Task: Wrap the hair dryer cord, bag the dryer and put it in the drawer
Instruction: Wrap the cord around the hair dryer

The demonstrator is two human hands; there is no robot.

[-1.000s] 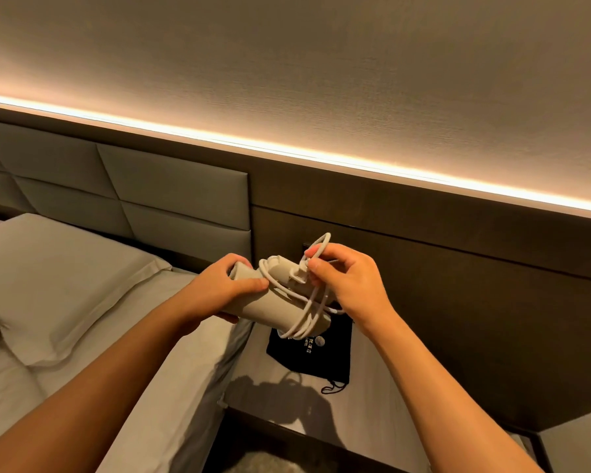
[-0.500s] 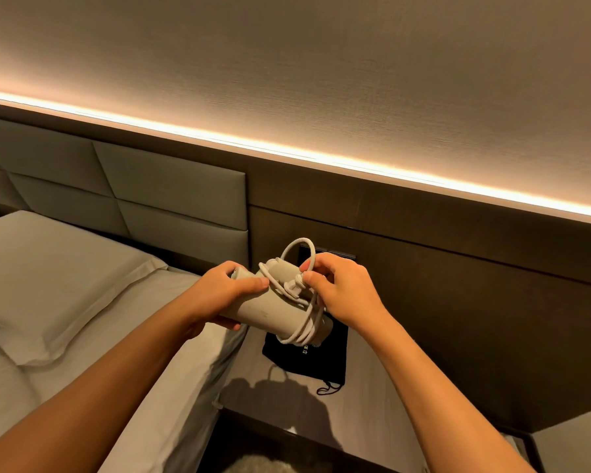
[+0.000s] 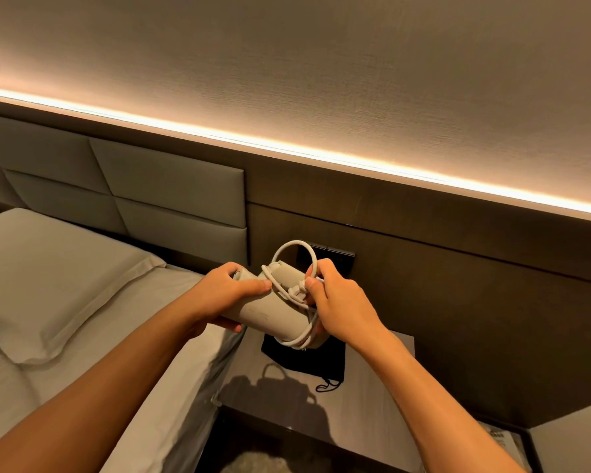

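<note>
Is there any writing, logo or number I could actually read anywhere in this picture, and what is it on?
Nothing here can be read.
black bag on the nightstand: a small pale mark just under the hair dryer, mostly hidden and too small to read.
printed card at the lower right: dark print, too blurred to read.
hair dryer: no visible lettering.

Pillow on bed; padded headboard; light strip above.
</note>
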